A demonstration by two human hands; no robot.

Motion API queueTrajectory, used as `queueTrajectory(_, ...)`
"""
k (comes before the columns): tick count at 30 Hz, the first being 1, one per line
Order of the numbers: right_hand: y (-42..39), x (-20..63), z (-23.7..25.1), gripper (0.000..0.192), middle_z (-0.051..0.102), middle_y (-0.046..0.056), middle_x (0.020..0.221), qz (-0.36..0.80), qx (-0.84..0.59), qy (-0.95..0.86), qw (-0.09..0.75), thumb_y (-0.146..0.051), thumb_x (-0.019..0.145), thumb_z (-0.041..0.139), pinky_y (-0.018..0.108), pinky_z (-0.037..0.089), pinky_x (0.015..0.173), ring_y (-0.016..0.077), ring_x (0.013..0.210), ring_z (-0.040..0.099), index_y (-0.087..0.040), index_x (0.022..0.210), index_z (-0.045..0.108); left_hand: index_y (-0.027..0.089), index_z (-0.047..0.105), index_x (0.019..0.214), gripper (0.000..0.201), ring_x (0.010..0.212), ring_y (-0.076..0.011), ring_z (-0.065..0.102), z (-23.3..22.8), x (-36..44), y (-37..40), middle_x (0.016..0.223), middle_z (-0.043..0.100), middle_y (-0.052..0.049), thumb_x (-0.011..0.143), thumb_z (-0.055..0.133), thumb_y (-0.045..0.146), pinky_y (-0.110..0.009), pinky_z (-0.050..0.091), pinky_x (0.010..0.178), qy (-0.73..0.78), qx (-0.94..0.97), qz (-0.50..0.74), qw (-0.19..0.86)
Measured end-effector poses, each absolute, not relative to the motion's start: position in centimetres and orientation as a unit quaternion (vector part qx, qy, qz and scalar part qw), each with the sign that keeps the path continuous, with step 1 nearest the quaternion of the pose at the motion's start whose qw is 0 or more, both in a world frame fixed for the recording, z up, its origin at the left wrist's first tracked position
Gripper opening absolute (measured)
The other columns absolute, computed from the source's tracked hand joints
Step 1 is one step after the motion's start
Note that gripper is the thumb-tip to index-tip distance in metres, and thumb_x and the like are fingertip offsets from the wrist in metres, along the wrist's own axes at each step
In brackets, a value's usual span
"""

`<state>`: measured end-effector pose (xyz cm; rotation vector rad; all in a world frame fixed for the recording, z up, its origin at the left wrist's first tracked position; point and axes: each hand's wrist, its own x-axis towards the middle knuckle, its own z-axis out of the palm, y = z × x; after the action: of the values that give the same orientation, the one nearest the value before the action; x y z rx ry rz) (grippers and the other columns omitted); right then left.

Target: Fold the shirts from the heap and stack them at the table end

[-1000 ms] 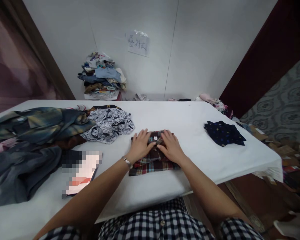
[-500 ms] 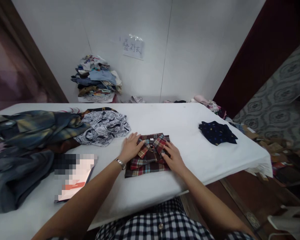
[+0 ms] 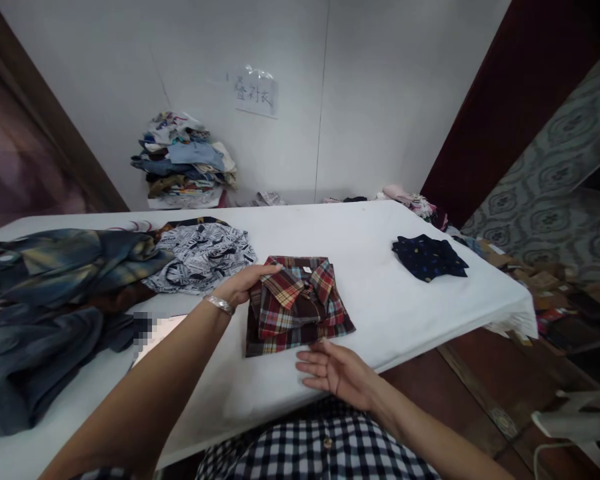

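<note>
A folded plaid shirt (image 3: 300,310) in red, brown and yellow lies on the white-covered table in front of me, collar towards the far side and a white label inside the neck. My left hand (image 3: 243,283) grips its left edge near the collar, thumb on top; the other fingers are hidden beneath the cloth. At the shirt's near edge my right hand (image 3: 337,373) is open, palm turned up and fingers spread, the thumb close to the hem. Whether the thumb touches the fabric I cannot tell.
Loose clothes (image 3: 80,267) cover the table's left side, with a black-and-white printed garment (image 3: 207,257) beside them. A dark blue garment (image 3: 429,258) rests at the right. Behind the white table (image 3: 370,233) stands a tall clothes pile (image 3: 183,160). A white chair (image 3: 580,423) is at lower right.
My right hand has left the collar and moved down to the near hem, turning palm up. My left hand has gone from lying flat on the shirt to gripping its left edge.
</note>
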<state>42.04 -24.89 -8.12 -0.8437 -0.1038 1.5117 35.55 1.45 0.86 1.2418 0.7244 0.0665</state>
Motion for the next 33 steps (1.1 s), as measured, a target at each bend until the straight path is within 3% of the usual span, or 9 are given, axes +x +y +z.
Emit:
queueTrajectory(3,-23.7,41.7,-8.6,0.042,0.069,0.008,0.108,0.652,-0.3,-0.026,0.696,-0.054,0.07,0.076,0.039,0.041,0.101,0.0212,0.106,0.063,-0.018,0.088,0.066,0.01,0.071,0.078,0.018,0.063,-0.0192,0.07,2.6,35.2,0.3,0.074,0.075,-0.009,0.073,0.072,0.028,-0.029,0.059,0.068,0.336,0.501,0.041,0.797)
queueTrajectory(6,-22.1,41.6,-8.4,0.034,0.071,0.002,0.095,0.587,-0.247,-0.03,0.77,-0.052,0.07,0.077,0.04,0.04,0.102,0.0179,0.098,0.063,-0.023,0.084,0.067,0.01,0.07,0.076,0.014,0.06,-0.0194,0.07,3.8,34.7,-0.4,0.069,0.074,-0.01,0.074,0.07,0.024,-0.028,0.06,0.065,0.338,0.492,0.073,0.799)
queueTrajectory(11,-20.3,43.0,-7.3,0.049,0.072,-0.001,0.093,0.524,-0.235,-0.035,0.818,-0.063,0.061,0.077,0.036,0.048,0.085,0.0181,0.087,0.064,-0.026,0.091,0.07,0.013,0.069,0.083,0.02,0.066,-0.0233,0.072,4.2,33.8,-0.7,0.074,0.075,-0.008,0.067,0.075,0.024,-0.03,0.061,0.064,0.328,0.539,0.133,0.764)
queueTrajectory(16,-20.4,44.4,-7.4,0.059,0.074,-0.002,0.089,0.541,-0.25,-0.032,0.803,-0.075,0.06,0.069,0.03,0.048,0.067,0.0166,0.078,0.064,-0.027,0.096,0.07,0.017,0.069,0.085,0.024,0.067,-0.0213,0.072,3.4,33.9,-2.5,0.074,0.075,-0.004,0.064,0.078,0.025,-0.025,0.059,0.058,0.343,0.574,0.165,0.725)
queueTrajectory(20,-20.9,45.0,-7.5,0.046,0.074,-0.003,0.089,0.477,-0.338,-0.093,0.806,-0.051,0.061,0.081,0.027,0.047,0.061,0.0178,0.076,0.066,-0.028,0.1,0.07,0.02,0.068,0.088,0.031,0.071,-0.0207,0.071,2.6,34.5,-4.1,0.078,0.075,-0.002,0.061,0.081,0.03,-0.024,0.058,0.059,0.342,0.615,0.171,0.69)
queueTrajectory(24,-21.8,47.1,-6.8,0.022,0.073,-0.011,0.08,0.383,-0.401,-0.103,0.826,-0.034,0.066,0.076,0.037,0.052,0.071,0.0209,0.078,0.068,-0.034,0.087,0.071,0.023,0.067,0.09,0.039,0.081,-0.0222,0.07,0.9,35.5,-3.9,0.084,0.075,-0.001,0.062,0.078,0.048,-0.028,0.058,0.071,0.321,0.677,0.155,0.643)
queueTrajectory(29,-23.8,53.4,-4.8,0.036,0.075,0.002,0.092,0.276,-0.383,-0.082,0.878,-0.027,0.063,0.077,0.039,0.054,0.08,0.0241,0.085,0.069,-0.021,0.097,0.067,0.031,0.064,0.096,0.052,0.068,-0.0205,0.065,-3.7,35.9,-3.4,0.077,0.073,0.002,0.061,0.066,0.07,-0.03,0.056,0.066,0.347,0.74,0.172,0.55)
queueTrajectory(33,-25.3,61.1,-2.0,0.039,0.074,0.001,0.094,0.171,-0.382,-0.088,0.904,-0.022,0.064,0.075,0.033,0.055,0.079,0.0206,0.086,0.068,-0.021,0.101,0.063,0.036,0.066,0.08,0.047,0.074,-0.0269,0.067,-7.8,35.3,-4.3,0.075,0.073,0.002,0.052,0.062,0.074,-0.036,0.055,0.065,0.32,0.78,0.083,0.532)
